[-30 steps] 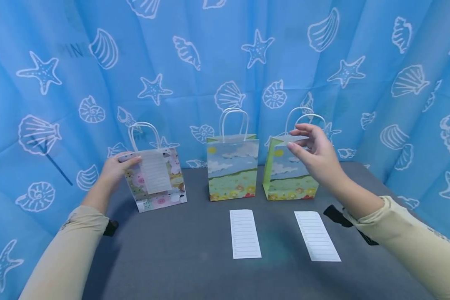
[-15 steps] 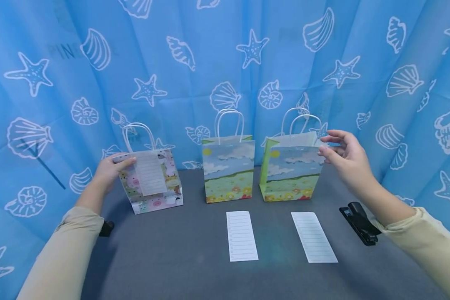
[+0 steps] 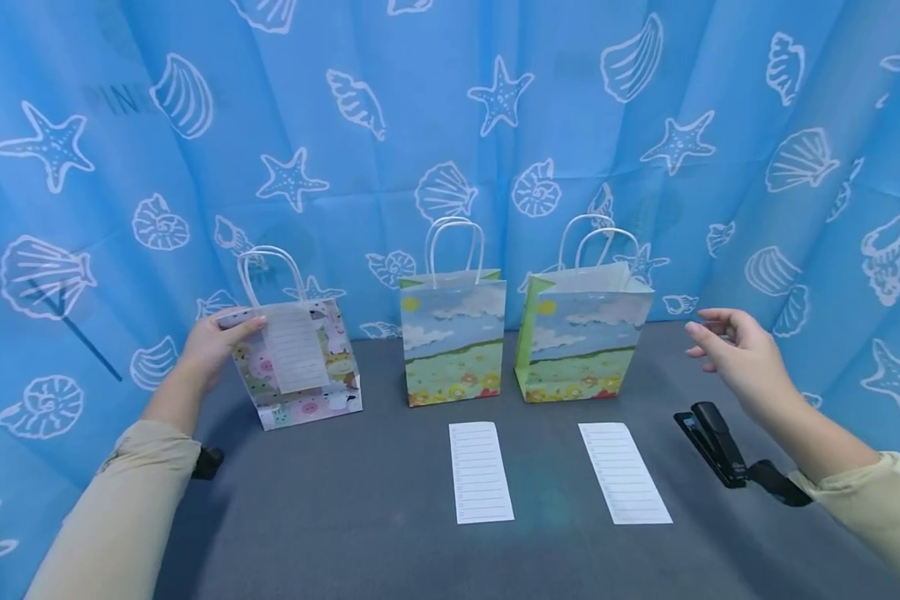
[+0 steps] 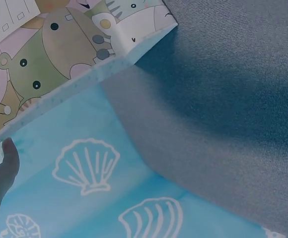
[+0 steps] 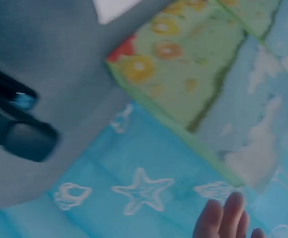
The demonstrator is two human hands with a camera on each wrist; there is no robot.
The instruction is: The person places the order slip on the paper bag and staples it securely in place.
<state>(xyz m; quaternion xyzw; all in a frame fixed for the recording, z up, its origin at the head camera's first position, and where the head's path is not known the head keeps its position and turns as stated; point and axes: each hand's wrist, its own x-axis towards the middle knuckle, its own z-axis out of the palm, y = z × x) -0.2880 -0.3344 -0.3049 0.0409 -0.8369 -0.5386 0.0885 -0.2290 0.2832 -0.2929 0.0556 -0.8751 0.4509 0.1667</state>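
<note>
My left hand [image 3: 221, 342] pinches the upper left edge of an animal-print paper gift bag [image 3: 337, 371], thumb on its front and fingers behind. A lined paper slip [image 3: 296, 346] lies flat against that bag's front, its top near my thumb. In the left wrist view, only part of the left hand [image 4: 0, 171] shows beside the bag's side [image 4: 59, 54]. My right hand [image 3: 746, 350] hovers with relaxed fingers and holds nothing, to the right of a flower-meadow gift bag [image 3: 581, 346]. A black stapler [image 3: 712, 442] lies on the table below that hand.
Between the other two bags stands a second flower-meadow gift bag [image 3: 453, 346]. Two lined paper slips, the left slip [image 3: 482, 472] and the right slip [image 3: 625, 473], lie on the grey table [image 3: 345, 517]. A blue shell-print curtain [image 3: 397, 142] hangs behind.
My right hand has moved right, away from the rightmost gift bag, uncovering that bag and the stapler. The left hand keeps its grip on the animal-print bag. The head view has shifted slightly.
</note>
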